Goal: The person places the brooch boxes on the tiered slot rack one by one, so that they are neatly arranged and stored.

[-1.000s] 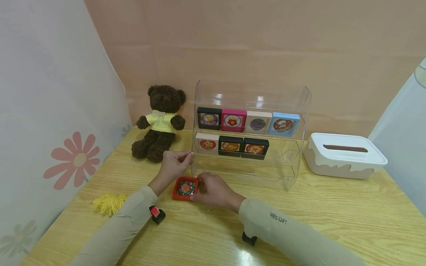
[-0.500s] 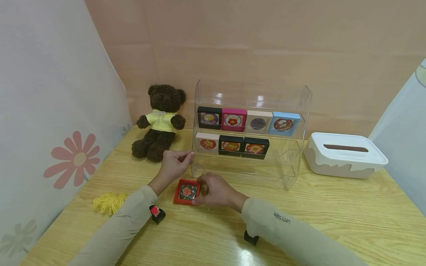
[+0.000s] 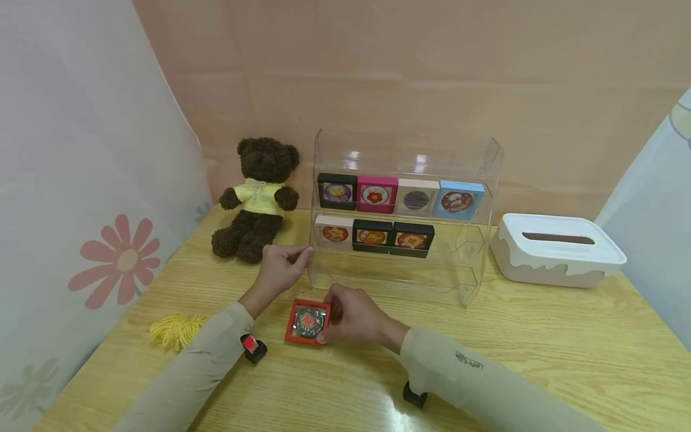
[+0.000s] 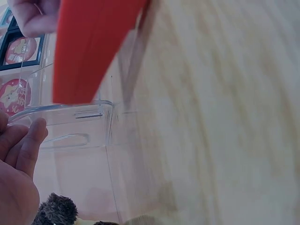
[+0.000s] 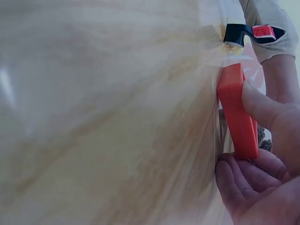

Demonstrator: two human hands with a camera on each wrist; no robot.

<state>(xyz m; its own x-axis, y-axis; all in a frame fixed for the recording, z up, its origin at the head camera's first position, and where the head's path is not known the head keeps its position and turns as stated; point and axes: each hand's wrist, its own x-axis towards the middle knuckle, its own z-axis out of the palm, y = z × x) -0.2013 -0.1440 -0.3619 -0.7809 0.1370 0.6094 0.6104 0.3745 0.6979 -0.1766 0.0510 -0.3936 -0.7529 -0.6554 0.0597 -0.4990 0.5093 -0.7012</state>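
Note:
My left hand (image 3: 281, 270) pinches the front left edge of a clear acrylic display stand (image 3: 405, 279); the left wrist view shows the fingertips on that edge. My right hand (image 3: 356, 317) grips a square red frame (image 3: 292, 324) by its right side, thumb at the near corner and fingers at the far one. Through its clear window shows a round green badge (image 3: 309, 323) with an orange picture. The frame is in front of the stand's lower left corner, low over the table. In the right wrist view, the red frame (image 5: 236, 112) sits between thumb and fingers.
Several small frames, including a pink one (image 3: 376, 195) and a blue one (image 3: 459, 201), stand on the stand's upper and middle shelves. A brown teddy bear (image 3: 261, 198) sits left of it, yellow yarn (image 3: 177, 331) nearer. At right is a tissue box (image 3: 558, 252).
My right hand has brought the red frame a little nearer to me and to the right, and its window shows more squarely. The left hand stays at the stand's edge.

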